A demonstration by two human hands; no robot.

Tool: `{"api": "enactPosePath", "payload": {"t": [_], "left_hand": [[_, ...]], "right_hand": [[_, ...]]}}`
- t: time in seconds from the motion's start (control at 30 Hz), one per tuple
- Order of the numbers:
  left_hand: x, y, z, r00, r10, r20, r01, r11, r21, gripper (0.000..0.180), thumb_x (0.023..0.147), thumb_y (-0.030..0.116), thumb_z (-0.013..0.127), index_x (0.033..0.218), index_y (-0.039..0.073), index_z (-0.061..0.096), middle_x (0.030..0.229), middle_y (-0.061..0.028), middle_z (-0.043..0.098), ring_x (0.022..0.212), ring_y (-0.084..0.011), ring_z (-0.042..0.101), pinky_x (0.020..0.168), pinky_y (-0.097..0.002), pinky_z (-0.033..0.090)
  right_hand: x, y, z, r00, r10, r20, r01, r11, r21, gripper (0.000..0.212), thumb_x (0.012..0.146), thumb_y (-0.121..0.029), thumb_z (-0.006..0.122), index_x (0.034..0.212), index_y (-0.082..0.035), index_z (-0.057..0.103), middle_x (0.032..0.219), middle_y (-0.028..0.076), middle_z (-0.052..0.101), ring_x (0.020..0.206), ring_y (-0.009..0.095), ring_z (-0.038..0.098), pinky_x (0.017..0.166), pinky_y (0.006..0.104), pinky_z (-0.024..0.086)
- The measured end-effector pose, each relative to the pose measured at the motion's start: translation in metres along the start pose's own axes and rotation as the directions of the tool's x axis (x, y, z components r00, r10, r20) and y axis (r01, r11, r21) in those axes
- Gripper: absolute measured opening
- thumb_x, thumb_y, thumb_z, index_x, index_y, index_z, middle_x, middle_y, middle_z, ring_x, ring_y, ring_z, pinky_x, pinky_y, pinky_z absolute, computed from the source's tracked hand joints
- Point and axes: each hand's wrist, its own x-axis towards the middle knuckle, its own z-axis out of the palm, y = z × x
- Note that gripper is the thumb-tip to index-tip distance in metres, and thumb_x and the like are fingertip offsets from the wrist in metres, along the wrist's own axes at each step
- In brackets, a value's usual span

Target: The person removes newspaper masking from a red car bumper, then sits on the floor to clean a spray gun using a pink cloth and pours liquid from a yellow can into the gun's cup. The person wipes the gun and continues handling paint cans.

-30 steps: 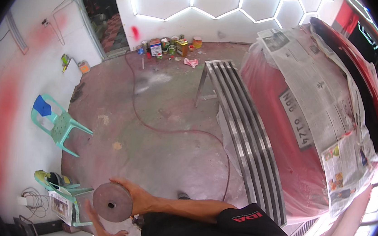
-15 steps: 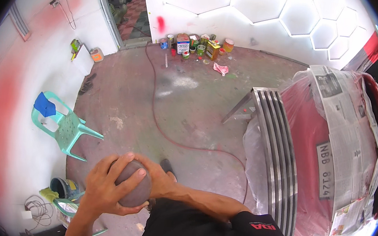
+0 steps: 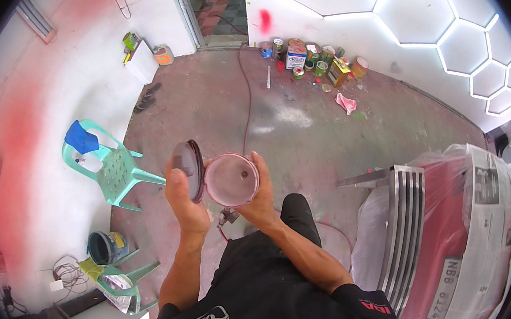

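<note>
Left hand (image 3: 188, 205) clasping tilted dark lid (image 3: 183, 157); right hand (image 3: 259, 200) wrapping open cup (image 3: 229, 181) just beside it, above floor (image 3: 193, 104). Cup looking light, stiff to me; outer wall probably offering surest hold.

Bimanual grip.
I log left hand (image 3: 185, 201) curled, left forearm (image 3: 182, 269) straight ahead; right hand (image 3: 260, 198) cupped, right forearm (image 3: 309, 252) slanting inward.
</note>
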Motion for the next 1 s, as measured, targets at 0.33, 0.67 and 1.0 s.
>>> {"api": "enactPosePath", "payload": {"t": [0.33,0.67,1.0], "left_hand": [[0.144,-0.117,0.096,0.969,-0.228,-0.094,0.192,0.937,-0.293,0.074,0.106,0.072,0.045,0.145,0.010,0.058,0.133,-0.0132,0.071,0.115,-0.0407,0.073,0.095,-0.0540,0.061],[0.291,-0.257,0.194,0.854,-0.498,-0.153,0.292,0.702,-0.650,0.075,0.104,0.071,0.049,0.144,0.009,0.059,0.136,-0.0152,0.069,0.123,-0.0457,0.068,0.096,-0.0623,0.060],[0.439,-0.520,0.239,0.610,-0.660,-0.438,0.376,0.728,-0.574,0.065,0.108,0.064,0.049,0.143,0.010,0.057,0.133,-0.0108,0.069,0.111,-0.0324,0.074,0.090,-0.0521,0.065]], "right_hand": [[0.166,0.144,-0.073,0.984,0.119,0.133,-0.142,0.972,0.185,0.139,0.064,-0.013,0.105,0.169,-0.006,0.015,0.148,0.016,0.056,0.138,0.028,0.058,0.116,0.0435,0.050],[0.418,0.237,-0.159,0.965,0.129,0.228,-0.122,0.992,-0.042,0.135,0.061,-0.019,0.106,0.166,-0.002,0.023,0.146,0.016,0.061,0.130,0.029,0.065,0.110,0.0415,0.054],[0.609,0.373,-0.171,0.904,0.066,0.422,-0.037,0.996,-0.077,0.128,0.067,-0.018,0.104,0.164,-0.002,0.021,0.146,0.013,0.056,0.129,0.025,0.063,0.108,0.0434,0.056]]}}
